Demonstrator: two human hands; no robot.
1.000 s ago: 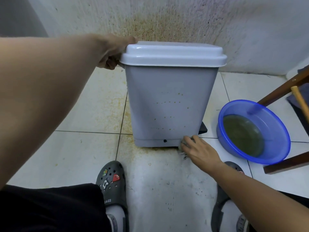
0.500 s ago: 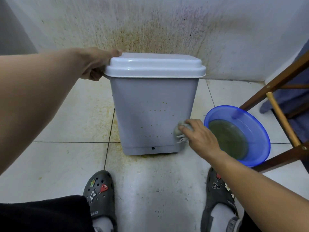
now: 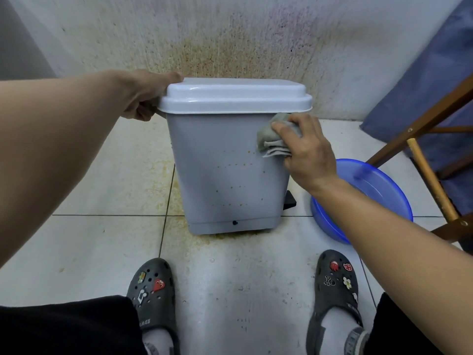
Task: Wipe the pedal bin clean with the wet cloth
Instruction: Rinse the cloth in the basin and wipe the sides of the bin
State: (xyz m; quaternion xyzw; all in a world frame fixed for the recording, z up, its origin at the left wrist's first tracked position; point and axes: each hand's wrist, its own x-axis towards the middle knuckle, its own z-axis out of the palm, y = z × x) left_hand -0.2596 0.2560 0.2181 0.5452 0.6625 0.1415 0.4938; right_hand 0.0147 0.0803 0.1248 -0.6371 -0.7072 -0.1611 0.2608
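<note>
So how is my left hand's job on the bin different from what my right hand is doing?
The left hand grips the left edge of the pedal bin's lid and is bare; the right hand presses a folded grey cloth against the bin's front. The left hand sits at lid height; the right hand works just under the lid, at the bin's upper right corner. Both touch the bin.

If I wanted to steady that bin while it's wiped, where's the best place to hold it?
Probably the lid rim, from the side. It overhangs the bin body, giving fingers a lip, and the left hand already grips its left edge while the right hand presses the cloth on the front.
</note>
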